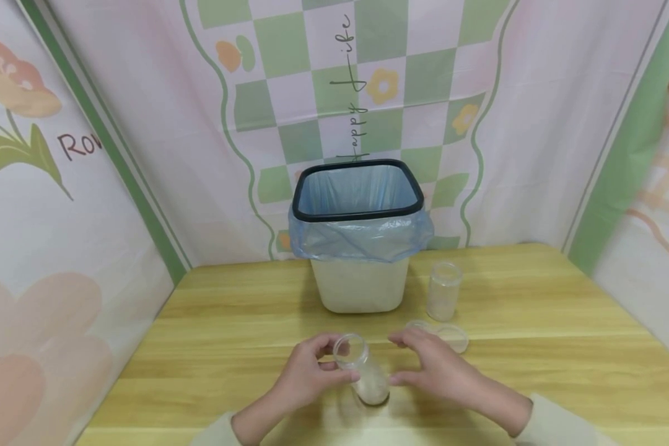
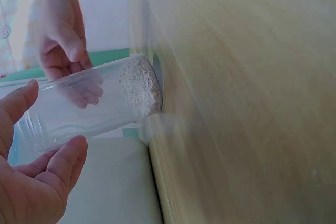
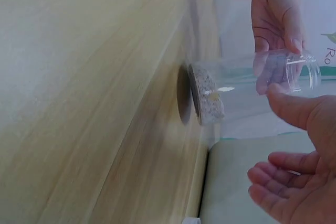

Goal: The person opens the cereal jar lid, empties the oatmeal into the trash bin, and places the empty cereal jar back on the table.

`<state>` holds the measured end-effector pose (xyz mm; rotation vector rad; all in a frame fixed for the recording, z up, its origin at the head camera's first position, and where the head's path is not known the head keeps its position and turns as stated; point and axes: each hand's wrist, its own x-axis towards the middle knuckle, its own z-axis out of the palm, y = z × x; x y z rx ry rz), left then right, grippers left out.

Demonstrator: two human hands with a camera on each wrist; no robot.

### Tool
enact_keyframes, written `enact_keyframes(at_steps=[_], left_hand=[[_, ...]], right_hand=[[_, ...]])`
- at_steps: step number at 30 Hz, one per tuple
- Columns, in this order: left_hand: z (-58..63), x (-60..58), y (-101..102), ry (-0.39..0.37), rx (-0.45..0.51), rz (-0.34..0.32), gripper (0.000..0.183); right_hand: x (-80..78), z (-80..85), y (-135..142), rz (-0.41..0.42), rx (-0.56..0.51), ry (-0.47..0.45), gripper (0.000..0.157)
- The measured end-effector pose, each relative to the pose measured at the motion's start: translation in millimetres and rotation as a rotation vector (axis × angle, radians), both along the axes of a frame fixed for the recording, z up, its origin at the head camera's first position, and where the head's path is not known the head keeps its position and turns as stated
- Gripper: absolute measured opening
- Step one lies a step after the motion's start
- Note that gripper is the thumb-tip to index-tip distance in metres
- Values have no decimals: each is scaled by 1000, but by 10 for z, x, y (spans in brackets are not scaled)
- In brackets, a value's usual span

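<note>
A clear jar (image 1: 371,379) with pale, flaky bits (image 2: 139,87) at its bottom stands tilted at the table's front, its mouth leaning left. My left hand (image 1: 306,371) holds it near the neck, thumb on the near side and fingers on the far side. In the right wrist view, part of the jar's base (image 3: 195,95) is off the tabletop. Beside the jar on the right, my right hand (image 1: 437,367) has its fingers spread and loosely bent, holding nothing. Whether its thumb touches the glass is hard to tell.
Behind the hands stands a cream bin (image 1: 362,285) with a black rim (image 1: 359,217) and a blue liner bag (image 1: 362,238). A second clear jar (image 1: 443,296) is upright right of the bin. Clear round lids (image 1: 454,339) lie before it, partly behind my right hand. Printed curtains (image 1: 223,204) enclose the wooden table (image 1: 228,310).
</note>
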<state>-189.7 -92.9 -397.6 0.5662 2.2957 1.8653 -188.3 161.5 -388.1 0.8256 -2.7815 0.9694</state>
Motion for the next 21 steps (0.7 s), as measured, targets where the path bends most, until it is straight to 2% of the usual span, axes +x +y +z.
enact_keyframes(at_steps=[3,13,21], left_hand=[[-12,-4,8,-9,3,1,48],[-46,-15,21,-27,1,-1,47],[-84,-20,24,-51,23,-52,48]], right_hand=[[1,0,-30,39,-20,-15,62],[-7,-19,-115,92,-47,-56,68],[-24,-55,-169,95,-72,-85,69]])
